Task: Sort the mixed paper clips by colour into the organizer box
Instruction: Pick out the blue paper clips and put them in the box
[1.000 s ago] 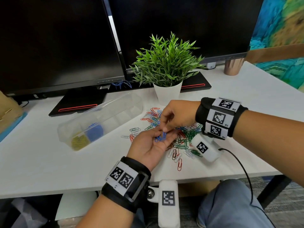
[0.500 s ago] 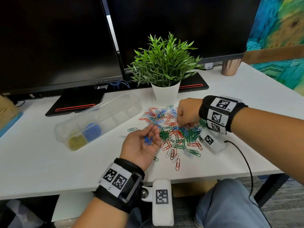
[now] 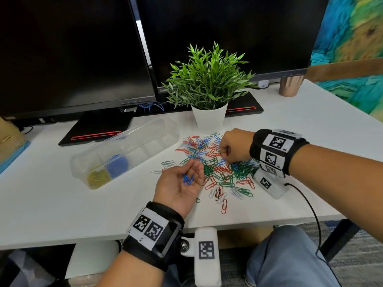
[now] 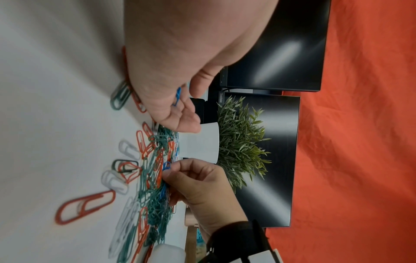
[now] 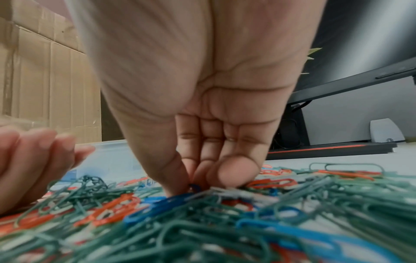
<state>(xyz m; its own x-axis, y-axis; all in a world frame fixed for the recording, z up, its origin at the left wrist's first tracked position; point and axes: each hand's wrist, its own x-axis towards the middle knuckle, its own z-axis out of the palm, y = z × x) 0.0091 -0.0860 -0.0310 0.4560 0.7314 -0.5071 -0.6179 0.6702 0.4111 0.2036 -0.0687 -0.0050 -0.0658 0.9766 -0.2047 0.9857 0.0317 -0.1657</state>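
A mixed pile of paper clips (image 3: 217,168) in red, green, blue and white lies on the white desk in front of the plant. My right hand (image 3: 224,154) reaches down into the pile, and thumb and forefinger pinch a blue clip (image 5: 195,187), also visible in the left wrist view (image 4: 166,165). My left hand (image 3: 176,187) rests palm up at the pile's left edge, fingers relaxed, with a few blue clips (image 3: 187,180) lying in the palm. The clear organizer box (image 3: 145,141) lies to the left, holding yellow clips (image 3: 97,178) and blue clips (image 3: 118,165) in adjoining compartments.
A white plant pot (image 3: 209,119) stands just behind the pile. Two dark monitors on black bases (image 3: 97,127) fill the back. A copper cup (image 3: 290,85) is far right, a cardboard box (image 3: 8,137) far left. A black cable (image 3: 310,208) hangs over the desk's front edge.
My right hand left the left palm, moved right and back into the pile, and pinched another blue clip. The left hand stayed palm up with its blue clips.
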